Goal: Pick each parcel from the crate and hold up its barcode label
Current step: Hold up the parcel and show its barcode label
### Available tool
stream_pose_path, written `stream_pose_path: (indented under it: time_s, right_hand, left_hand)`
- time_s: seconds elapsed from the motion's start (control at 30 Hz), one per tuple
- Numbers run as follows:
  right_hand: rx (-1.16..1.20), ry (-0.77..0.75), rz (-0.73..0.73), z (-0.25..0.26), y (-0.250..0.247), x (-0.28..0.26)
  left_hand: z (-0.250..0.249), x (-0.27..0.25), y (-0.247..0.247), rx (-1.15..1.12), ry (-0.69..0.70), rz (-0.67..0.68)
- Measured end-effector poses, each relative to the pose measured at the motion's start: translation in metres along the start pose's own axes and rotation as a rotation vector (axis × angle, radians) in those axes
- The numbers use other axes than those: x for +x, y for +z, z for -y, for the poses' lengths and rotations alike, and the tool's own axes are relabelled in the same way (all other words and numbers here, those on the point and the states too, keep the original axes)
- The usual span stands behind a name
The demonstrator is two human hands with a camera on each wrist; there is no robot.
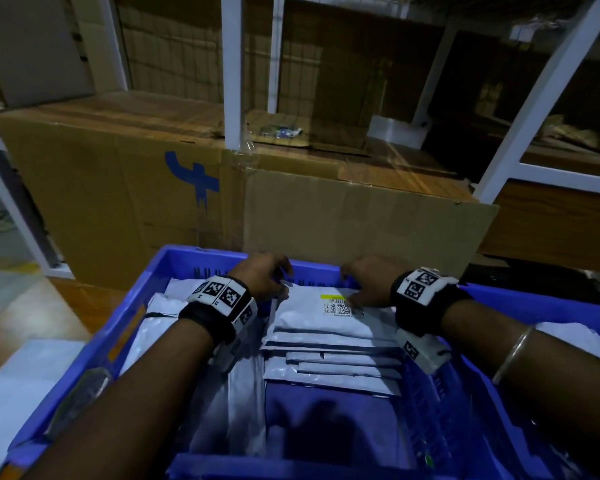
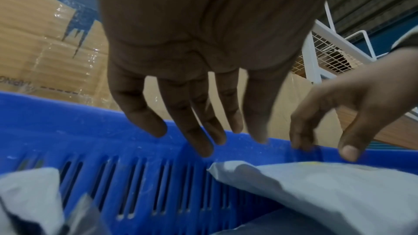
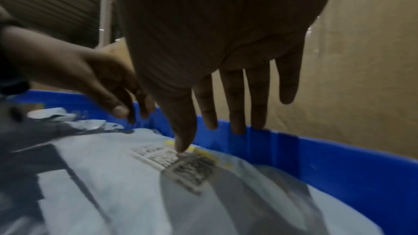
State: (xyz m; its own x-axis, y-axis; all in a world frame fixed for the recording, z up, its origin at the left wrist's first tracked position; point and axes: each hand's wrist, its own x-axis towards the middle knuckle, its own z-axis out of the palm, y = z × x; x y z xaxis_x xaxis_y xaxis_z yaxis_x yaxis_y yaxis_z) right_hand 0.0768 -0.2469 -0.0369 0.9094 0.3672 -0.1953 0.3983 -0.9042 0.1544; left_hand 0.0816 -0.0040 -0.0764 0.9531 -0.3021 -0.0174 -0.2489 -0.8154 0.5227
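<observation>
Blue crate (image 1: 146,306) fills the lower half of the head view; its far slotted wall (image 2: 140,181) runs across mid-frame, hard against a cardboard sheet (image 1: 361,223) and a big carton with a blue mark (image 1: 125,188) behind. White rack posts (image 1: 232,71) rise in the upper centre and upper right. Inside the crate, bare blue floor shows low centre; white parcels (image 1: 329,368) lie fanned in overlapping layers at centre, more at left.

Top parcel (image 1: 312,317) lies against the far wall, its barcode label (image 1: 340,306) face up under a yellow strip, near the far edge.

Left hand (image 1: 260,278) sits above the parcel's left far corner, fingers (image 2: 199,131) spread and fairly straight in the wrist view, pointing down at the crate rim, gripping nothing there; contact cannot be told.

Right hand (image 1: 364,282) is spread over the right far edge: thumb tip pressing on the label (image 3: 176,163), the other fingers (image 3: 235,106) straight, reaching down just behind the rim. No closed grasp.
</observation>
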Motion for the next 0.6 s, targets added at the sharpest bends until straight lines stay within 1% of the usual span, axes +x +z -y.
stream_pose_path:
  time_s: [0.07,0.17,0.27,0.33,0.6]
  right_hand:
    - [0.021,-0.070,-0.009,0.017,-0.004,0.001]
    - [0.086,-0.143,0.081,0.038,-0.006,0.004]
    - [0.035,-0.153,0.166,0.048,0.001,0.008]
    - [0.050,-0.142,0.192,0.049,0.003,0.008]
    - [0.159,-0.114,0.138,0.039,0.002,0.004]
  left_hand:
    - [0.000,0.000,-0.001,-0.004,0.007,-0.007]
    - [-0.001,-0.002,-0.001,-0.015,0.009,-0.013]
    - [-0.001,-0.003,-0.003,-0.024,0.014,-0.008]
    - [-0.001,-0.002,-0.004,-0.028,0.019,-0.003]
    - [0.000,-0.002,-0.006,-0.031,0.013,-0.011]
